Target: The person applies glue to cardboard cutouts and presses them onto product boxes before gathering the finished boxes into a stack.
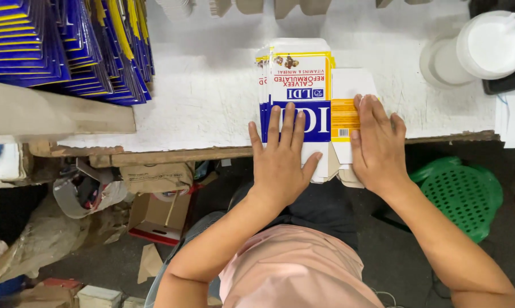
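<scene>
Under your hands, the flat carton (301, 91) is white with a dark blue band, a yellow edge and an orange-yellow side panel. The table (211, 97) is white. To your left, the stacked cartons (69, 45) are deep blue with yellow stripes. The stool (463, 194) is green with a dotted hole pattern. Your shirt (297, 268) is pale pink; the tub (491, 45) is white.

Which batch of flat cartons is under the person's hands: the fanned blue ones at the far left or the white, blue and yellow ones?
The white, blue and yellow cartons at the table edge: left hand and right hand press flat on them. The fanned blue cartons lie untouched.
</scene>
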